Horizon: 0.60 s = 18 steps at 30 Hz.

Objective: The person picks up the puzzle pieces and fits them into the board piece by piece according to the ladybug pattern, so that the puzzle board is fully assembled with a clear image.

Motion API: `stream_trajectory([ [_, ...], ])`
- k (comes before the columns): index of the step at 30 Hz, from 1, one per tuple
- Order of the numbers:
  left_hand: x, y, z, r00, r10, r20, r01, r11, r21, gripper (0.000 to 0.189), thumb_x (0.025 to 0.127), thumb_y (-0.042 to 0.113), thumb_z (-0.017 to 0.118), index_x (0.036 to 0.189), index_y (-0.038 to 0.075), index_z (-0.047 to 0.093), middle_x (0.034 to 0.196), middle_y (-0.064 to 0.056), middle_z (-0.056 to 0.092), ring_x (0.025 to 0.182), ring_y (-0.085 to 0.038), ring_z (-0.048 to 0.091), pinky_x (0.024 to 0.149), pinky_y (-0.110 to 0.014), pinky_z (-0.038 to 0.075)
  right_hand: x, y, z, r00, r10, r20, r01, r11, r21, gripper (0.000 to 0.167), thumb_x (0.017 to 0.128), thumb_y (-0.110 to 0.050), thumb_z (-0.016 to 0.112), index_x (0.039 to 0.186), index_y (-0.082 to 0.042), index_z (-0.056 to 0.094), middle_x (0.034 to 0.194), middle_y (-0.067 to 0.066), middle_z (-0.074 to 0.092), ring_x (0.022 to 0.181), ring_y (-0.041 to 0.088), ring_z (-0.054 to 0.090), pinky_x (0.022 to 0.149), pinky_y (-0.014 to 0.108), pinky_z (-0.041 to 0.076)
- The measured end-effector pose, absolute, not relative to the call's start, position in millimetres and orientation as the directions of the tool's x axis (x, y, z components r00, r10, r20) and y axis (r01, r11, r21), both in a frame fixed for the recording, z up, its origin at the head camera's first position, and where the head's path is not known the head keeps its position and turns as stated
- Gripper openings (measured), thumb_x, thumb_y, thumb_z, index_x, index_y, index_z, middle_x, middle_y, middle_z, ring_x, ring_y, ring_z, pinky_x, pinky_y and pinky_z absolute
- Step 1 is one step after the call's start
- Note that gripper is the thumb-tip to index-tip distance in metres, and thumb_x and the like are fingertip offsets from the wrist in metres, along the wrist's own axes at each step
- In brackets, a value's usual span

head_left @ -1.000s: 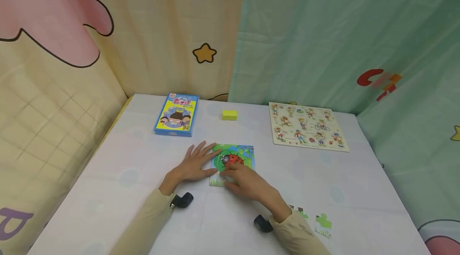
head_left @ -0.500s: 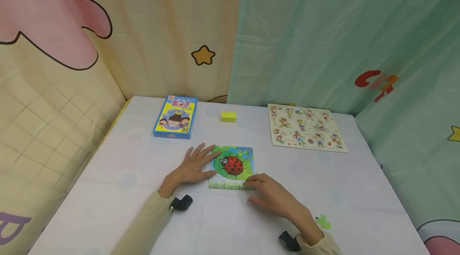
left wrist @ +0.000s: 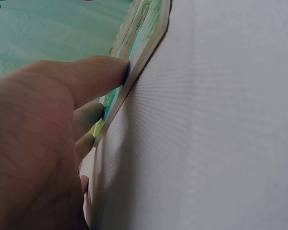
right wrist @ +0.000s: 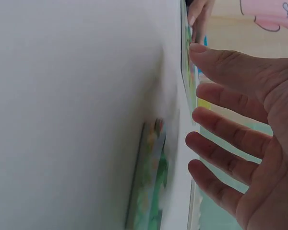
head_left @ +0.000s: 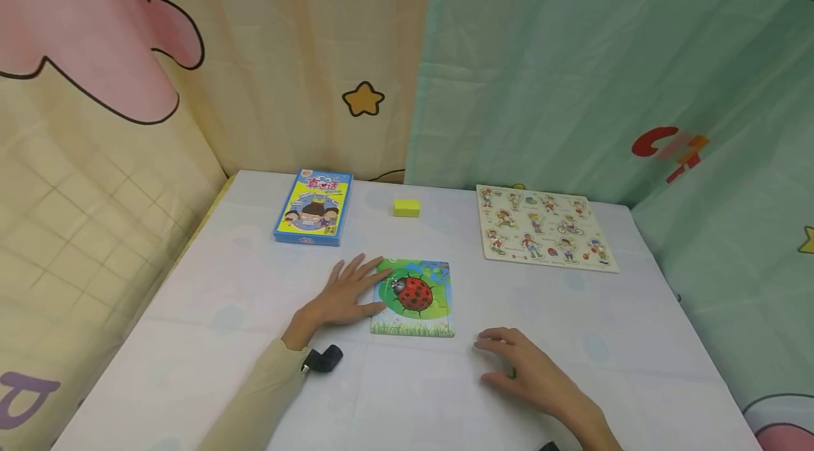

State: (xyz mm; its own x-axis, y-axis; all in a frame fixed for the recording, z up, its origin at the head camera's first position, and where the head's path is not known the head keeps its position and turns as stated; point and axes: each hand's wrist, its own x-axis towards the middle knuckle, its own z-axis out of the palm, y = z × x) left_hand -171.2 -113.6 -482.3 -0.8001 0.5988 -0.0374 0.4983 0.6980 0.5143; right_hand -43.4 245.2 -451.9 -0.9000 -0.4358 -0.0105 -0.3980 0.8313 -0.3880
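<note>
A square ladybug jigsaw puzzle (head_left: 413,299) lies flat on the white table, a red spotted ladybug on green and blue with a grass strip along the bottom. My left hand (head_left: 348,295) is spread beside it, fingertips and thumb on its left edge, as the left wrist view also shows at the puzzle's rim (left wrist: 146,52). My right hand (head_left: 524,370) is over the table to the right of the puzzle, its fingers loosely bent and holding nothing. Below its fingers in the right wrist view, loose green puzzle pieces (right wrist: 149,182) appear blurred; the hand mostly hides them in the head view.
A blue and yellow card box (head_left: 314,207) lies at the back left. A small yellow block (head_left: 406,208) sits behind the puzzle. At the back right is a pale board (head_left: 543,228) with figures of children. Curtains (head_left: 540,69) hang along the table's far edge.
My right hand has left the puzzle's lower part and moved right and toward the table's front, over the loose pieces. My left hand has stayed at the puzzle's left edge.
</note>
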Motion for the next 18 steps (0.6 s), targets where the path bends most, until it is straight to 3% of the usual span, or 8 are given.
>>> stream_trajectory([
  [11,-171.1,-113.4,-484.5,-0.801,0.597,-0.045,0.493,0.700,0.517,0.068,0.097,0.044,0.060,0.156,0.021,0.037,0.168,-0.008,0.020,0.155,-0.041,0.004,0.120,-0.068,-0.002,-28.9,269.2,-452.6,-0.920,-0.392,-0.007,-0.354,0.839,-0.413,0.049,0.083,-0.047,0.078,0.125,-0.024,0.069,0.133,-0.004,0.060,0.121,0.024,0.059,0.099,0.049,0.052],
  [18,-171.7,-114.6,-485.9,-0.802,0.595,-0.052,0.490,0.706,0.511,0.068,0.098,0.044,0.060,0.157,0.022,0.035,0.168,-0.007,0.019,0.155,-0.040,0.003,0.120,-0.067,-0.003,-25.6,278.5,-450.9,-0.938,-0.329,-0.113,-0.256,0.873,-0.416,0.057,0.076,-0.047,0.083,0.126,-0.025,0.068,0.134,-0.006,0.059,0.124,0.023,0.056,0.102,0.048,0.050],
])
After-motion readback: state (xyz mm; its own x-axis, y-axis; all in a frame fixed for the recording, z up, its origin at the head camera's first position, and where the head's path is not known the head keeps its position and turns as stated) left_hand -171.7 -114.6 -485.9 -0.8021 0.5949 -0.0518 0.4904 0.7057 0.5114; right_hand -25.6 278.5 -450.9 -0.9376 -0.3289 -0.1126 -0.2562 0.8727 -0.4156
